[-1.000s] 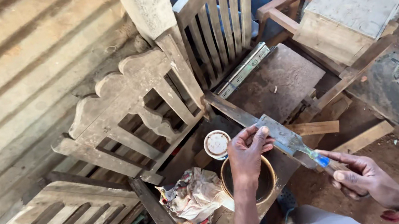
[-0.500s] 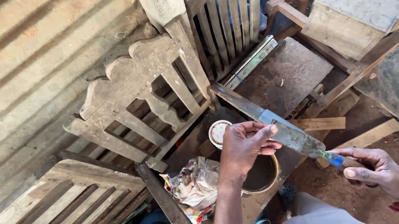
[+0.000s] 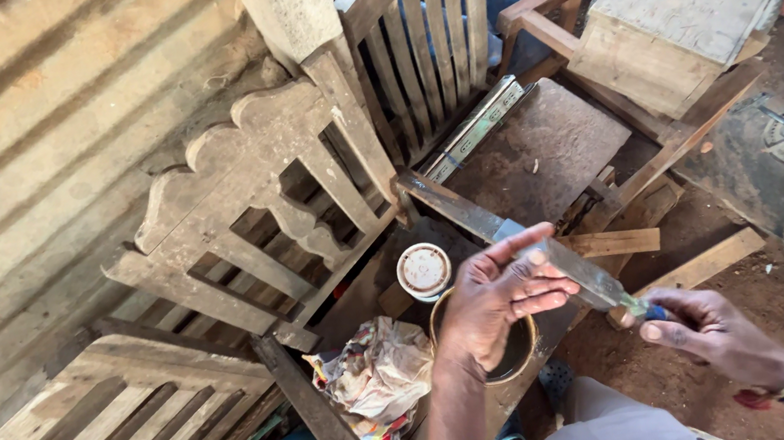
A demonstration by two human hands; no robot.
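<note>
Both hands (image 3: 494, 302) (image 3: 715, 334) seemingly grip one blade (image 3: 581, 276)

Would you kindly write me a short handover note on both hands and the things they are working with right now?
Left hand: fingers wiped along the flat blade of a putty knife, above an open round tin.
Right hand: grips the knife's blue handle end.
Nearby: the tin's round lid lies beside it; crumpled paper sits left of the tin; carved wooden chair backs lean against the corrugated wall.
Done: tin is open, lid off.
Left: the blade looks smeared; how clean it is cannot be told.
</note>
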